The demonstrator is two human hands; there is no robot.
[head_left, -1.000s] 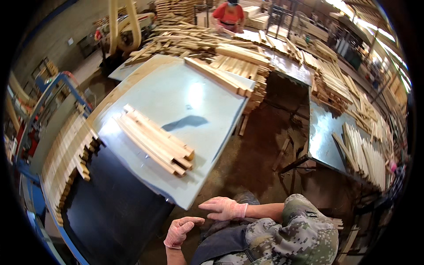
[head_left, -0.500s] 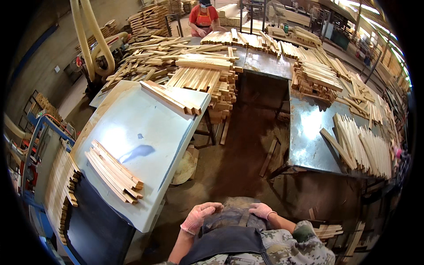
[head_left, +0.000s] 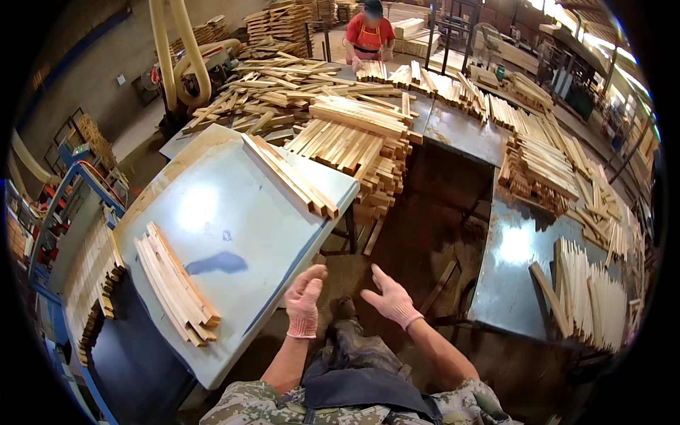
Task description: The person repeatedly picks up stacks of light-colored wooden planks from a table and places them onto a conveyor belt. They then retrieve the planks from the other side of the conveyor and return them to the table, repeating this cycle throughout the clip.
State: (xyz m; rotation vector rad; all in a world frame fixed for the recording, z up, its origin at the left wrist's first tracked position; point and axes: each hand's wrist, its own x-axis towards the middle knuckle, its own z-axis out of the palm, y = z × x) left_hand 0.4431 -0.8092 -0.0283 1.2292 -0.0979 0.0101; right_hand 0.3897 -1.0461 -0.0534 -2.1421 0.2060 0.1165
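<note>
My left hand (head_left: 304,302), in a pale pink glove, is raised in front of me beside the right edge of the pale-topped table (head_left: 262,262). Its fingers are stretched out and it holds nothing. My right hand (head_left: 389,296), gloved alike, hovers over the floor with thumb and fingers apart, also holding nothing. Nearest to the left hand on that table lies a small bundle of wooden strips (head_left: 173,283). A second group of strips (head_left: 290,173) rests along the table's far edge.
Left of the table, a row of strips (head_left: 92,283) lies by a dark belt (head_left: 149,347) and blue machine frame. A tall wood stack (head_left: 354,152) stands beyond. On the right, a metal table (head_left: 506,283) bears more strips (head_left: 588,297). A co-worker in red (head_left: 370,39) stands far off.
Both hands have lifted off my lap and reached forward, fingers opening out. My view has shifted, so the tables sit differently in the picture. The co-worker's hands have moved among the far strips.
</note>
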